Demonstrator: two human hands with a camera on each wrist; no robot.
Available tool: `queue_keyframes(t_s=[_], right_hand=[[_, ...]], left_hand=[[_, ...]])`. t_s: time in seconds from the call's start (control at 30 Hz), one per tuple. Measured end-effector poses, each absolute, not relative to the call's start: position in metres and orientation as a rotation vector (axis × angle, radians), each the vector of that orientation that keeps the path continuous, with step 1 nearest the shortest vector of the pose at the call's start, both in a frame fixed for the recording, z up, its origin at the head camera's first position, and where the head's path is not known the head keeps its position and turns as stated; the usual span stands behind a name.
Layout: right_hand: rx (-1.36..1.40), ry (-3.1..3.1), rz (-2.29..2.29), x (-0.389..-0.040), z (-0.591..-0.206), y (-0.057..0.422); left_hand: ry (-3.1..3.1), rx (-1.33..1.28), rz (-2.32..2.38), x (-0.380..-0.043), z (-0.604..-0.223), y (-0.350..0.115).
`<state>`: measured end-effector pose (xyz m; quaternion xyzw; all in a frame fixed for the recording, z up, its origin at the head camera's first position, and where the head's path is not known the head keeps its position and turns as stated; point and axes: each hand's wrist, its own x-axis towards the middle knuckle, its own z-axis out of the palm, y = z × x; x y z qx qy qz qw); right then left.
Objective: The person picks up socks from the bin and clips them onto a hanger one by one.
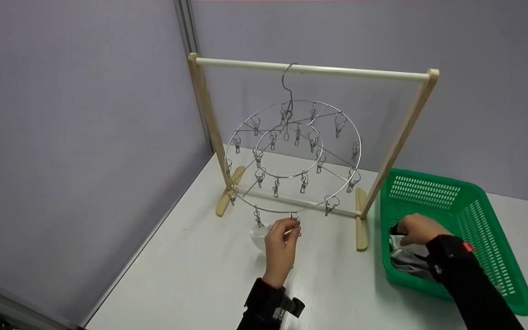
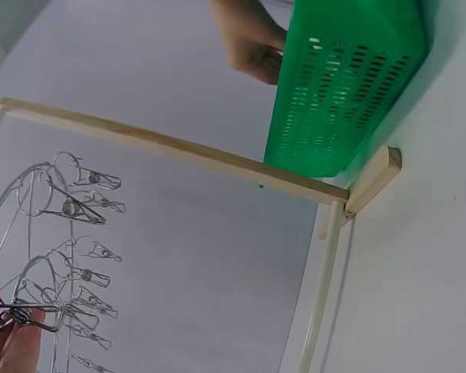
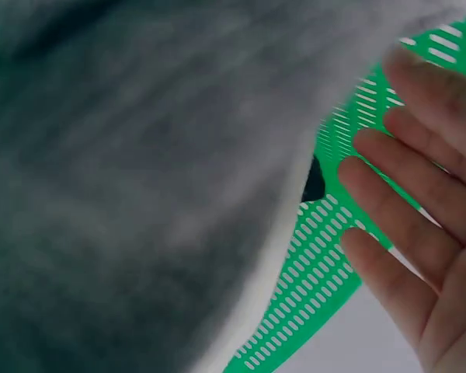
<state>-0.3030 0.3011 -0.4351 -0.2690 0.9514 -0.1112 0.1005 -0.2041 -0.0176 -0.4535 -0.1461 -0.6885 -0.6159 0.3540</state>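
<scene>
A round wire hanger (image 1: 358, 158) with many metal clips hangs by its hook from a rack's rail. At its near edge my left hand (image 1: 281, 247) pinches one metal clip (image 2: 43, 307) between thumb and fingers. Something white and thin (image 1: 257, 237) hangs just behind that hand, beneath a neighbouring clip; the hand partly hides it. My right hand (image 1: 422, 229) is down inside the green basket (image 1: 488, 215), over grey and white cloth (image 1: 410, 259). In the right wrist view its fingers (image 3: 404, 186) are spread and extended beside the grey cloth (image 3: 155, 171).
The wooden rack, with its white rail (image 1: 360, 71) and slanting posts (image 1: 399, 140), stands on a white table (image 1: 190, 266). One rack foot (image 1: 361, 229) lies close beside the basket. Grey walls (image 1: 85, 114) rise at the left and behind.
</scene>
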Motion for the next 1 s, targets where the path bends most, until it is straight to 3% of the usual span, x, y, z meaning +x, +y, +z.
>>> queue_keyframes(t_s=[0.63,1.0], right_hand=[[-0.773,2.799,-0.198,-0.309,-0.463,0.299],[-0.858,2.841,-0.338,-0.306,-0.440,0.308]], left_hand=[[-1.775,-0.370,-1.602,-0.203,-0.454,-0.018],[-1.792,-0.323,-1.616,-0.203,-0.454,-0.019]])
